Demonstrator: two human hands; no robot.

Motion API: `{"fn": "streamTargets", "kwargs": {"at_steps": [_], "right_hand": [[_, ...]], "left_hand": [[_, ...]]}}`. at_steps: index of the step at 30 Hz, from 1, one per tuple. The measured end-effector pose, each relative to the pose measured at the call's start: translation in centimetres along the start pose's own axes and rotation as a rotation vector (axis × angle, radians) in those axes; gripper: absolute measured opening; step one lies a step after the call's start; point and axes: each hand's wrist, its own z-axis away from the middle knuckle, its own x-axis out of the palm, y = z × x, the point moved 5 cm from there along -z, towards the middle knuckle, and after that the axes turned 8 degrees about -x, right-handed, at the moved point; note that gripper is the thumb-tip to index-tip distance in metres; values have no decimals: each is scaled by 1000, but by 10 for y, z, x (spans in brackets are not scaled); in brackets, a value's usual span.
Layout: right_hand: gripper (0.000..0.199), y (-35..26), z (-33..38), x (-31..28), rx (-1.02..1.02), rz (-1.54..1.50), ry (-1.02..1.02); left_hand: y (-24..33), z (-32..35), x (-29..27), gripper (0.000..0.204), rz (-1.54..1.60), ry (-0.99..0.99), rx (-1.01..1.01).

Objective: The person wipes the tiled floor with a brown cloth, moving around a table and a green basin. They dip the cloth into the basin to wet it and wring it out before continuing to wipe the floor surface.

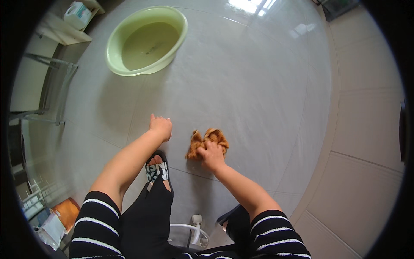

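My right hand (211, 156) is closed on a crumpled orange-brown cloth (217, 137), which lies bunched against the grey tiled floor (254, 99). Parts of the cloth stick out beyond the fingers to the left and far side. My left hand (161, 127) is held out above the floor, left of the cloth, with nothing in it. Its fingers look loosely bent and slightly apart, partly hidden behind the back of the hand. Beyond both hands, at the far left, stands a pale green basin (113, 56) with cloudy water in it.
A sandaled foot (157, 167) is below my left hand. Between my legs shows a white caster base (197, 228). Metal legs (67, 93) and a shelf with a white jug (77, 15) stand left. Pale panels (366, 125) run along the right. Bags (64, 214) lie lower left.
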Motion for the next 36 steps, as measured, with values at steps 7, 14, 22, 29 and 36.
{"fn": "streamTargets", "kwargs": {"at_steps": [7,14,22,29,36], "right_hand": [[33,97,-2,-67,110,-253,320],[46,99,17,-45,253,-68,390],[37,78,66,-63,-208,-365,167],[36,273,93,-112,708,42,404],[33,117,148,-40,133,-161,119]], "left_hand": [[66,-7,-23,57,-94,18,101],[116,-10,-17,68,-155,44,129],[110,-9,9,84,-142,95,132],[163,-7,-21,87,-155,112,155],[254,9,-53,111,-200,86,256]]}}
